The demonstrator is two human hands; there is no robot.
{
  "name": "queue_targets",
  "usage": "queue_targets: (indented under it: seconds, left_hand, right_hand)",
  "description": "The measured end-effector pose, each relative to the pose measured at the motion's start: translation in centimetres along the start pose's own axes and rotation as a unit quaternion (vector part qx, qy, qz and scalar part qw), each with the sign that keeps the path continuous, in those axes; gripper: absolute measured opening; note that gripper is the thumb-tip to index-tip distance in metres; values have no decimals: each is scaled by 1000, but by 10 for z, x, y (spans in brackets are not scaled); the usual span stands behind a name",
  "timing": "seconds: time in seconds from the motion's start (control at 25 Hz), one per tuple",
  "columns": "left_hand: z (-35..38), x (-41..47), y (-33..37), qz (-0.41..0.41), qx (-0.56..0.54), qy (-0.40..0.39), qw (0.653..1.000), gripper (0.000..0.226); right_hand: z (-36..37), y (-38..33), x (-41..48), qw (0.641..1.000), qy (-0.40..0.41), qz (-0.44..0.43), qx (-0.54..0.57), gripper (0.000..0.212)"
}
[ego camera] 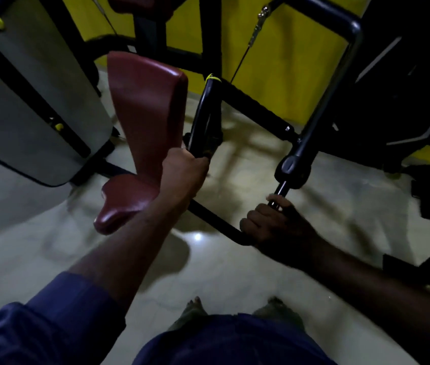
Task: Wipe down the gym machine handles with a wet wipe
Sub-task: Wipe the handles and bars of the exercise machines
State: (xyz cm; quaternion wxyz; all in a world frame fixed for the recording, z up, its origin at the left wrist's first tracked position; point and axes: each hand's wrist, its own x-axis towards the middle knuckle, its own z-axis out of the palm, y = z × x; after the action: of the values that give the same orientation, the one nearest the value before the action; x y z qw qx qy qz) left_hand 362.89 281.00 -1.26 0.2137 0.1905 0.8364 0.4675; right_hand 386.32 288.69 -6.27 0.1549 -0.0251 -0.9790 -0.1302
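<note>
1. Your left hand [185,169], at frame centre, is clenched round the lower end of the black handle [204,119]. Its long axis climbs from your fingers toward the top of the frame.
2. Your right hand [272,225], lower right of centre, grasps the second handle [281,188], which runs up-right into a black collar [291,167].
3. The wet wipe isn't visible, and I cannot tell if either fist hides it.
4. Any wiping stroke should probably slide upward along each handle's axis.
</note>
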Motion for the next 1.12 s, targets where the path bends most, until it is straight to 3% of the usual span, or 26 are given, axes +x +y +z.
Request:
queue_targets:
  seconds: [0.08,0.16,0.32,0.36,0.44,0.52,0.56,0.64,0.72,0.8,0.88,0.96,1.04,1.12]
  left_hand:
    - [-2,-3,1,-9,1,2,1000,33]
    - [-3,-10,9,-13,37,34,999,38]
    - [-1,-40,10,-23,148,106,983,29]
    - [0,-53,1,-34,116,132,984,39]
    - [-4,-81,-22,-50,-83,204,974,54]
    - [-13,-106,-40,-72,-235,249,937,46]
    - [-15,-114,-47,-87,-258,264,925,45]
    - [-17,-124,-53,-104,-268,261,922,66]
    - [-18,-124,-55,-106,-272,238,927,77]
    - [-22,-118,-58,-109,-284,227,925,67]
    - [-27,-111,-58,-101,-306,231,918,57]
    - [-31,-100,-60,-98,-311,221,919,60]
    - [-33,-86,-58,-90,-302,186,931,67]
    - [-33,-73,-50,-77,-303,157,937,68]
  right_hand:
    - [1,52,12,1000,-10,-16,3,28]
    - [-3,76,20,1000,3,-6,23,28]
    - [-9,8,15,994,-26,7,103,19]
    - [-17,-8,17,989,-69,2,129,20]
    - [-24,-23,33,972,-169,40,157,46]
    - [-37,-23,69,916,-284,79,272,61]
    - [-37,-22,89,861,-312,115,386,56]
    - [-27,-29,130,688,-349,227,594,39]
    - [-10,-43,168,542,-332,341,693,33]
    - [1,-53,183,454,-275,415,739,41]
    - [1,-43,197,406,-136,477,768,37]
    - [-9,-30,209,388,-3,525,758,38]
    - [-26,-37,209,396,47,524,753,37]
    - [-34,-50,190,458,-16,452,765,36]
